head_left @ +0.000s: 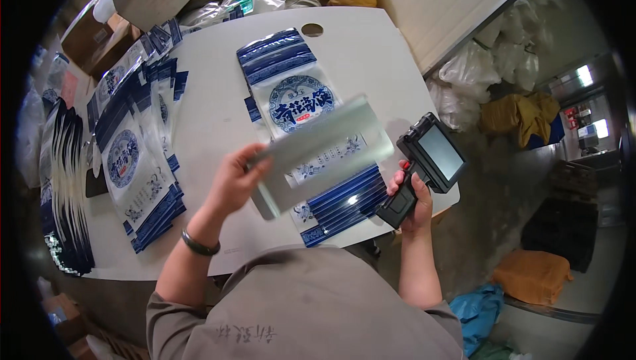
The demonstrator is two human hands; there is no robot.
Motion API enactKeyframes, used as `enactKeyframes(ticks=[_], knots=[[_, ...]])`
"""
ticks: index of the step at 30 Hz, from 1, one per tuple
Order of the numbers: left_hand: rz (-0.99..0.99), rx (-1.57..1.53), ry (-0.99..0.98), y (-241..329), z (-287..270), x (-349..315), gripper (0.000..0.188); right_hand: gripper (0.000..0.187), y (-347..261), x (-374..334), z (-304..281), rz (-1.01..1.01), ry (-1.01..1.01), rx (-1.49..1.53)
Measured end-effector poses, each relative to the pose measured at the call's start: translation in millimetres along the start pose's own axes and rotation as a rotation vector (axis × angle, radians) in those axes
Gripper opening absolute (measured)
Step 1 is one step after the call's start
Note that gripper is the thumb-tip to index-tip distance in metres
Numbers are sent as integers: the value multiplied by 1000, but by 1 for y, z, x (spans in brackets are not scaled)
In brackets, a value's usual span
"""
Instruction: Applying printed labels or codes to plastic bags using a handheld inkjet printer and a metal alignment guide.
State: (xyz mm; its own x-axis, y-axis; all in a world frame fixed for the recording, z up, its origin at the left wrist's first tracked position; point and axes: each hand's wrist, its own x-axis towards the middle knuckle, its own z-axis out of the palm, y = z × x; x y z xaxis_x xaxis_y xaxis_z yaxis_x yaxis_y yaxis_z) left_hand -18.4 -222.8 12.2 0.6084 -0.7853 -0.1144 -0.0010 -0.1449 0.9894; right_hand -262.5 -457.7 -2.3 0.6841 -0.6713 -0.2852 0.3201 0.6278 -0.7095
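White tabletop (218, 128) holds rows of blue-and-white pouches (308, 135), and above them the person's left hand (232, 181) has its fingers clenched on a shiny silver pouch (324, 154), while the right hand (414, 198) grips a black handheld printer (424, 164) at the table's edge.

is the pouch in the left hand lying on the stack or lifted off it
Lifted. The left hand grips the silvery pouch by one end, tilted and blurred above the blue-and-white stack.
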Motion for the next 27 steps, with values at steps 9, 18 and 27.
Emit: enactKeyframes(ticks=[9,18,27], knots=[[29,491,58,-1,-4,55,23,41,-4,5,-10,65,-162,144],[-65,790,81,9,0,58,26,42,-8,-4,2,77,-123,17],[-29,757,155,2,-2,54,23,19,-26,-22,79,30,-66,-917]])
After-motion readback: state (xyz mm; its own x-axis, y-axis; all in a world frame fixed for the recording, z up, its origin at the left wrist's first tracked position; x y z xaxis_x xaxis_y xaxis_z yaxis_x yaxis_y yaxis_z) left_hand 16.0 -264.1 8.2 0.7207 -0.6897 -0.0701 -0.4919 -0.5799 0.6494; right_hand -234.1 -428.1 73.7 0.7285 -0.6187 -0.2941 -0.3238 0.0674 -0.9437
